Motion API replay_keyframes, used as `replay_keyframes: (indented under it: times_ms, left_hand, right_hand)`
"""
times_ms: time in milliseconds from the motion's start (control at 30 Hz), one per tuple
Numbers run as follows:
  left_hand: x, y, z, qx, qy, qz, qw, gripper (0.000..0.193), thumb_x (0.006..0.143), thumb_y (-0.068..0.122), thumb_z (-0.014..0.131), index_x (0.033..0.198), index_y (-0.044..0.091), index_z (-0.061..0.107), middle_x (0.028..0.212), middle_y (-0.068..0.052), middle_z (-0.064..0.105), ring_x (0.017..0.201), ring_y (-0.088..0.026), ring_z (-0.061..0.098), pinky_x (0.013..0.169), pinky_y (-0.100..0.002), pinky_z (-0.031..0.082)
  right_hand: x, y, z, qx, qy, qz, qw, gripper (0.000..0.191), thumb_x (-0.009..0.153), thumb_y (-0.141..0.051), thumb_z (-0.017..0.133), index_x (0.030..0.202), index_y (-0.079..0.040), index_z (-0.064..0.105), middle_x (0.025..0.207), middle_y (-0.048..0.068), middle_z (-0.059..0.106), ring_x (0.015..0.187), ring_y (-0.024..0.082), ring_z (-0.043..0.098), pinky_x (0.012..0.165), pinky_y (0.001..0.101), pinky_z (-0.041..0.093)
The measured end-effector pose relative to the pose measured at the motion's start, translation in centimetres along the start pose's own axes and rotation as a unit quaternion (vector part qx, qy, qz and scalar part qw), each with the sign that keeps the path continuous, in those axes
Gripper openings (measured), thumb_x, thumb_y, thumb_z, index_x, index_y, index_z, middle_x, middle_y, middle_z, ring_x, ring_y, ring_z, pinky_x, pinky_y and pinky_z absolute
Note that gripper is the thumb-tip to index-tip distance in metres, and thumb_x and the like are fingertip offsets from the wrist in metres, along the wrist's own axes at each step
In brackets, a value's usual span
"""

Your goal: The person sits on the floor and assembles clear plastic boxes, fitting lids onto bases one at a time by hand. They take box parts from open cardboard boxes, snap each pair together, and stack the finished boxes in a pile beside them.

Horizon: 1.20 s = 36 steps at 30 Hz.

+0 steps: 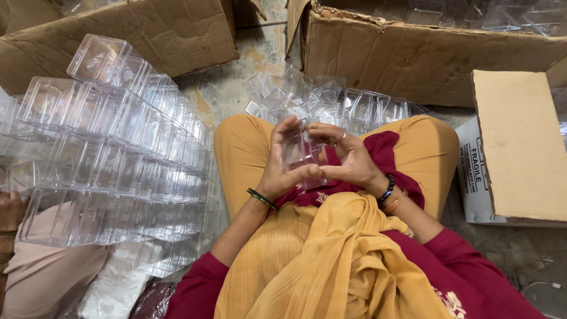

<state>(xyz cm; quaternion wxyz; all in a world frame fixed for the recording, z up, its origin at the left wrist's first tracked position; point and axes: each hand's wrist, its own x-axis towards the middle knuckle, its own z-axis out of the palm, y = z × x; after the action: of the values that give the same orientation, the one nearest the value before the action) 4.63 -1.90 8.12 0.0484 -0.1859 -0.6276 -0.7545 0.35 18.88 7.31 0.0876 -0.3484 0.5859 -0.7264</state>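
Note:
A small clear plastic box (301, 155) is held over my lap between both hands. My left hand (282, 160) wraps its left side with the thumb pressed at the bottom edge. My right hand (348, 156) grips the right side, fingers curled over the top. Both thumbs meet below the box. A loose heap of the same clear plastic boxes (331, 103) lies on the floor just beyond my knees.
Long nested stacks of clear boxes (112, 147) lie to my left. Another person's hand (10, 210) shows at the far left edge. A big open cardboard carton (425, 56) stands ahead, a smaller carton (520, 147) at my right, flattened cardboard (147, 35) at upper left.

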Motion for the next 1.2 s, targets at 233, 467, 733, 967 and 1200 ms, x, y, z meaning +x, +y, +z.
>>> replay_keyframes:
  times_ms: [233, 467, 733, 967, 1200]
  left_hand:
    - [1.9, -2.3, -0.2, -0.370, 0.160, -0.101, 0.910, 0.068, 0.091, 0.025, 0.084, 0.142, 0.009, 0.041, 0.134, -0.010, 0.053, 0.128, -0.023, 0.053, 0.111, -0.042, 0.046]
    - [1.8, -3.3, -1.6, -0.454, 0.233, -0.205, 0.835, 0.045, 0.093, 0.044, 0.073, 0.121, 0.012, 0.059, 0.116, -0.006, 0.063, 0.108, -0.024, 0.061, 0.096, -0.045, 0.053]
    - [0.8, -2.5, -2.6, -0.347, 0.149, -0.332, 0.864, 0.065, 0.091, 0.064, 0.066, 0.125, 0.008, 0.059, 0.112, -0.009, 0.069, 0.100, -0.020, 0.065, 0.085, -0.037, 0.053]
    - [-9.7, 1.5, -8.3, -0.311, 0.159, -0.359, 0.865, 0.049, 0.090, 0.028, 0.078, 0.130, 0.008, 0.057, 0.122, -0.009, 0.069, 0.112, -0.021, 0.070, 0.093, -0.036, 0.059]
    - [-29.9, 17.9, -20.5, -0.111, 0.113, -0.389, 0.908, 0.064, 0.087, 0.010, 0.075, 0.142, -0.005, 0.046, 0.132, -0.022, 0.065, 0.121, -0.033, 0.065, 0.105, -0.047, 0.053]
  right_hand:
    - [0.9, 1.0, 1.0, 0.056, 0.072, 0.157, 0.983, 0.068, 0.099, -0.036, 0.072, 0.153, 0.000, 0.052, 0.149, 0.015, 0.061, 0.138, 0.023, 0.057, 0.117, 0.0360, 0.046]
    - [-0.2, 0.0, 2.8, -0.402, 0.042, -0.099, 0.909, 0.076, 0.086, -0.026, 0.085, 0.147, 0.001, 0.048, 0.146, 0.023, 0.057, 0.137, 0.036, 0.057, 0.112, 0.0411, 0.049]
    - [-0.4, -0.6, 2.7, -0.505, 0.033, -0.140, 0.851, 0.067, 0.083, -0.023, 0.088, 0.138, -0.001, 0.057, 0.133, 0.019, 0.066, 0.121, 0.037, 0.068, 0.100, 0.0421, 0.058]
    - [1.1, -1.5, 6.0, -0.436, -0.142, -0.254, 0.852, 0.062, 0.077, -0.024, 0.088, 0.128, -0.002, 0.061, 0.129, 0.022, 0.063, 0.116, 0.042, 0.065, 0.101, 0.0496, 0.055]
    - [1.7, -0.1, 5.4, -0.418, -0.153, -0.180, 0.877, 0.063, 0.084, -0.017, 0.084, 0.138, -0.001, 0.055, 0.132, 0.021, 0.064, 0.120, 0.040, 0.065, 0.102, 0.0473, 0.055]
